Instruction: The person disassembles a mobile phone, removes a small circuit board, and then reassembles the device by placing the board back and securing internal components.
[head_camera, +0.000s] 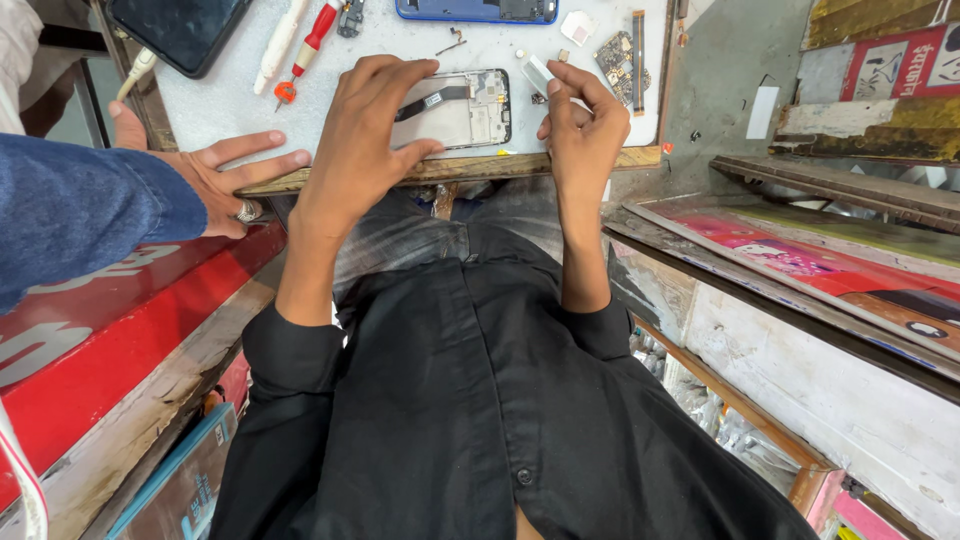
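Note:
An opened phone frame (462, 108) with a dark ribbon cable lies on the white work board (225, 100). My left hand (365, 130) rests over its left side, fingers spread and pressing on it. At the frame's right edge my right hand (580, 125) pinches a small silvery metal part (537, 72) between thumb and fingertips.
Another person's hand (215, 175) in a blue sleeve, wearing a ring, rests on the board's left edge. A red-handled screwdriver (305, 50), a white tool (280, 40), a dark phone (180, 30), a blue phone body (475, 10) and a circuit board (617, 58) lie around. Shelves stand right.

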